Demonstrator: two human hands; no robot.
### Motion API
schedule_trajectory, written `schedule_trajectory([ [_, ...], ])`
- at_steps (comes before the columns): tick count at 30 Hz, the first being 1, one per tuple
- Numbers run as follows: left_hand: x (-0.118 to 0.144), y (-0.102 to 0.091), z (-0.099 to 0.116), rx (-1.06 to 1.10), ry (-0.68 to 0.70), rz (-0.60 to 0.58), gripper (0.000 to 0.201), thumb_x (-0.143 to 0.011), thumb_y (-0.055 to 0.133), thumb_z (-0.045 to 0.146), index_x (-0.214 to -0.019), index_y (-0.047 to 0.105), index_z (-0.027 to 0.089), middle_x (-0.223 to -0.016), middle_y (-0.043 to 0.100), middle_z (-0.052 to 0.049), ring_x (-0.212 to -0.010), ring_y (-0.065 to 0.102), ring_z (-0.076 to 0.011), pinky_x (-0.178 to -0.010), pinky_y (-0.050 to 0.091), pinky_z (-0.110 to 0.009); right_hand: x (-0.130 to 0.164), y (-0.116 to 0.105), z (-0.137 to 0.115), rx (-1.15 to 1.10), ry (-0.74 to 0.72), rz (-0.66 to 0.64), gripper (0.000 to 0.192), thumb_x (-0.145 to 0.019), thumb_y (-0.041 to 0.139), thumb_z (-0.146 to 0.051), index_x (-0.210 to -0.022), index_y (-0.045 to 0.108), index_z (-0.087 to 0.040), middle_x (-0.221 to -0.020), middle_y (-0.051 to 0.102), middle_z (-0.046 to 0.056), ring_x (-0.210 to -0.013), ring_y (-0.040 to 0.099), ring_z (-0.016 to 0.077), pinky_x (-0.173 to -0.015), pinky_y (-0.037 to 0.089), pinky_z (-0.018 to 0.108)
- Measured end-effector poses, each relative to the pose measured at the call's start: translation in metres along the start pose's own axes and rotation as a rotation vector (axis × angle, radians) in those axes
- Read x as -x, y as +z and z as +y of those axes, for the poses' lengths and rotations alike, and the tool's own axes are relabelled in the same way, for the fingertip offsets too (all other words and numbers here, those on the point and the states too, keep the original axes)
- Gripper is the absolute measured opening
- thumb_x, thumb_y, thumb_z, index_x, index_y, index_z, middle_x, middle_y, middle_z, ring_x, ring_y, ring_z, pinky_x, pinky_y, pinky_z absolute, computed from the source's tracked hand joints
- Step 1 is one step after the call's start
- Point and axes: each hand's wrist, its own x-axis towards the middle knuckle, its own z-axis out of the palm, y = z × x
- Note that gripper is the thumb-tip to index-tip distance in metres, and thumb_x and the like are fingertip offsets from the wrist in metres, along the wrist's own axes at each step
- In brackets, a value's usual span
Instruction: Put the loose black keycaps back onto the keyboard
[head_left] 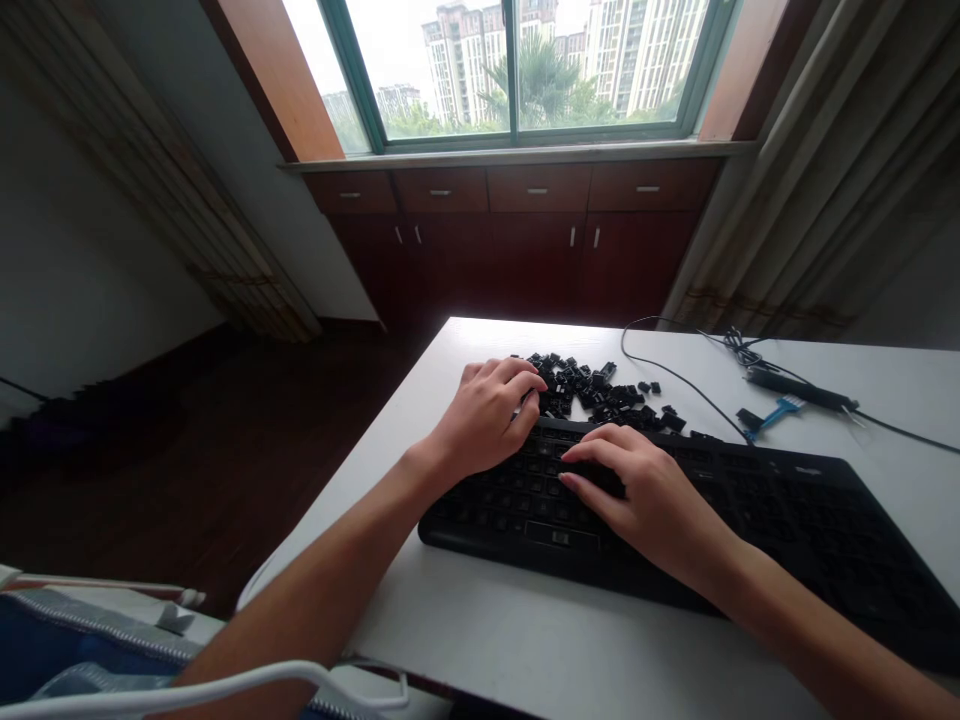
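A black keyboard (559,537) lies on the white table, many of its key positions bare of caps. Behind its left half is a heap of loose black keycaps (615,395). At the heap's left side is my left hand (487,415), fingers curled and thumb tip close to the index finger; whatever sits between them is too small and dark to make out. My right hand (637,485) rests over the middle-left of the keyboard, thumb and index finger slightly apart above the keys, with nothing visible between their tips.
Right of the heap lie a blue brush (780,412) and a black-handled tool (802,388) with a cord. A thin black cable (675,370) loops behind the keyboard. A white cable (247,680) crosses the lower left. The white table's (465,620) left edge runs beside my left forearm.
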Motion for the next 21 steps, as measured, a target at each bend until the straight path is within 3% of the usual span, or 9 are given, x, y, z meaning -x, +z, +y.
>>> schedule_trajectory([
  [9, -0.002, -0.004, -0.014, -0.088, -0.152, 0.111, 0.025, -0.096, 0.045, 0.021, -0.111, 0.064, 0.023, -0.120, 0.064, -0.003, -0.109, 0.058, -0.0237, -0.096, 0.043, -0.043, 0.002, -0.005, 0.001, -0.071, 0.019, 0.046, 0.014, -0.094, 0.063, -0.029, -0.105, 0.069, -0.024, -0.101, 0.070, 0.003, -0.093, 0.065, 0.0188, -0.084, 0.054, 0.036],
  [21, 0.000, 0.005, -0.030, -0.067, -0.224, -0.023, 0.028, -0.096, 0.044, 0.034, -0.107, 0.066, 0.020, -0.109, 0.069, -0.008, -0.103, 0.062, -0.0265, -0.093, 0.047, -0.044, 0.000, -0.015, 0.012, -0.095, 0.017, 0.146, 0.013, -0.093, 0.060, -0.022, -0.103, 0.070, -0.023, -0.105, 0.067, 0.005, -0.082, 0.067, 0.0159, -0.077, 0.058, 0.033],
])
